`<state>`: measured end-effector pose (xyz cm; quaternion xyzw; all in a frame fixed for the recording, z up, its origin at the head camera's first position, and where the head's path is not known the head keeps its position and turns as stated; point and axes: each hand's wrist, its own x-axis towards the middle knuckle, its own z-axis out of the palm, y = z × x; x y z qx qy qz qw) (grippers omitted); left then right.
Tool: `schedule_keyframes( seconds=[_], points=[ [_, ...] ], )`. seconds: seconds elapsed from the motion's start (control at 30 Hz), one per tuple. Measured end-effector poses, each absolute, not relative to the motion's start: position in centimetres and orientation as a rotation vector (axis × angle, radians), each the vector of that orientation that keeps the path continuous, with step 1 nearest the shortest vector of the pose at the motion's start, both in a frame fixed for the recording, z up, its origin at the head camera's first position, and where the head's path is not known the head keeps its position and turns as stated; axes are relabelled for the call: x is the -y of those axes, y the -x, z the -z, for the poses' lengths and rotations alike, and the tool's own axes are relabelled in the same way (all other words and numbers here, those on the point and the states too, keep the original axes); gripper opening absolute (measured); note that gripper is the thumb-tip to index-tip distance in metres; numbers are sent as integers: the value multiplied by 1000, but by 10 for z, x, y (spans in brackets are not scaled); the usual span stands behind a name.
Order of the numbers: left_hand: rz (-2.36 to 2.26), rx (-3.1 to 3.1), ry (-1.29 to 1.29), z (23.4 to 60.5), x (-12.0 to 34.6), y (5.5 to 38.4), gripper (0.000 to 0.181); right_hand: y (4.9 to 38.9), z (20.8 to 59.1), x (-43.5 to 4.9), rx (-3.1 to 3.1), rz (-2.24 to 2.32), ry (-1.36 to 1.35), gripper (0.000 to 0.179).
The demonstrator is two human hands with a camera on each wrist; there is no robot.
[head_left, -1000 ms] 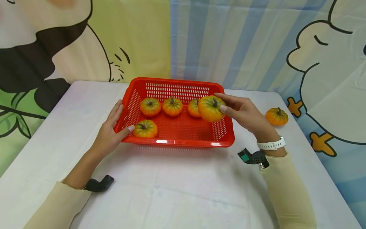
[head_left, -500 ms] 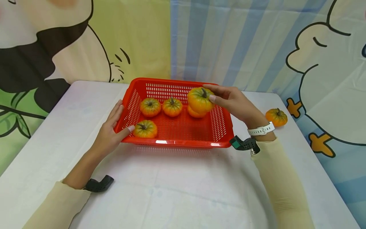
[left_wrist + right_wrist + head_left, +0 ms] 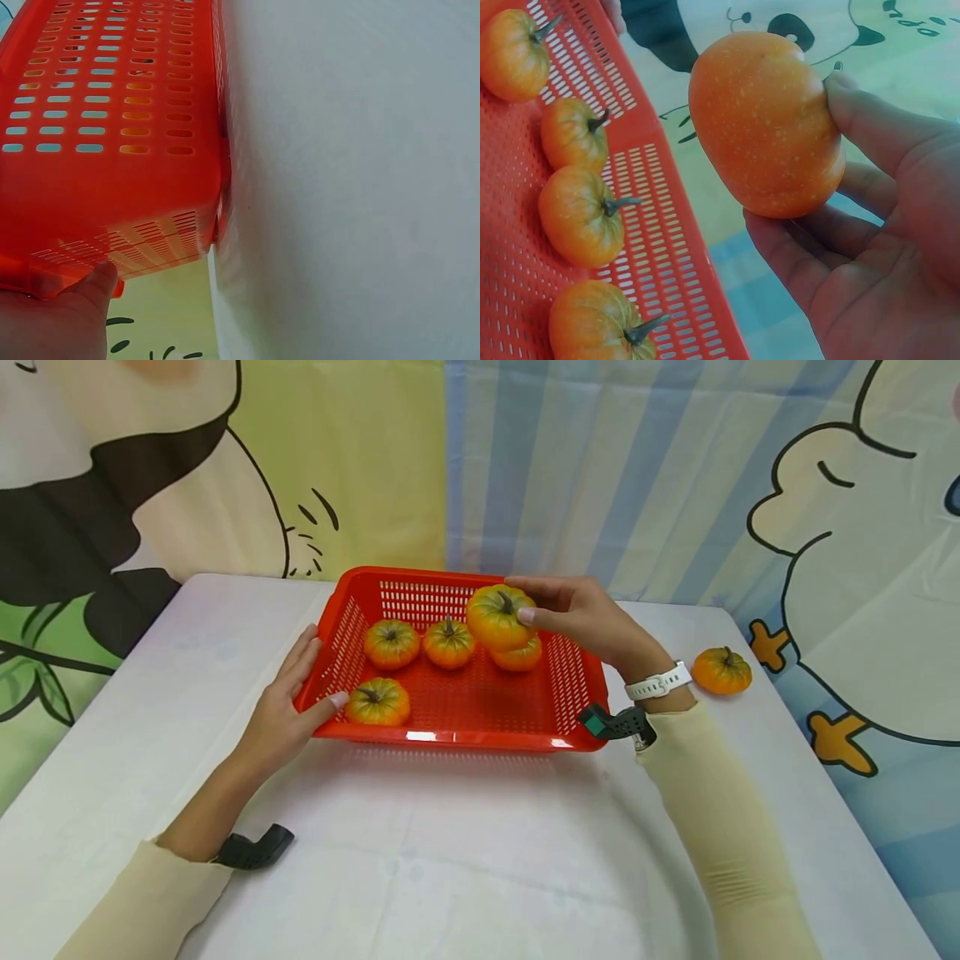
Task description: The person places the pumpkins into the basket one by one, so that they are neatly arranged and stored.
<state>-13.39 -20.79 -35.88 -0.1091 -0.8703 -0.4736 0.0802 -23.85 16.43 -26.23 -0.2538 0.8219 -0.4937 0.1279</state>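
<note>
My right hand holds a small orange-and-green pumpkin over the back right of a red slotted plastic basket. In the right wrist view its thumb and fingertips grip the held pumpkin from one side. Below it, partly hidden, a pumpkin sits in the basket. Two more, a left one and a middle one, line the back, and another pumpkin lies front left. My left hand grips the basket's left end, thumb over the front corner rim, fingers along the outer wall.
One pumpkin lies on the white-covered table at the right, outside the basket. A cartoon-printed curtain hangs right behind the table's back edge and along its right side.
My right hand has carried its pumpkin leftward and slightly back, from the basket's right end to above the back right pumpkin. My left hand and the basket stay in place.
</note>
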Motion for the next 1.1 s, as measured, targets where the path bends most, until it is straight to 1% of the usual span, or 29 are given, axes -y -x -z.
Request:
schedule_keyframes(
  seconds=[0.27, 0.53, 0.73, 1.1],
  points=[
    [1404, 2607, 320, 358, 209, 132, 80, 245, 261, -147, -2333, 1421, 757, 47],
    [1424, 2601, 330, 359, 208, 132, 79, 248, 267, -135, -2289, 1392, 786, 47],
    [1430, 2591, 348, 358, 209, 131, 78, 252, 272, -126, -2307, 1271, 823, 48],
    [1426, 2593, 333, 361, 210, 132, 78, 258, 285, -107, -2327, 989, 982, 49]
  ],
)
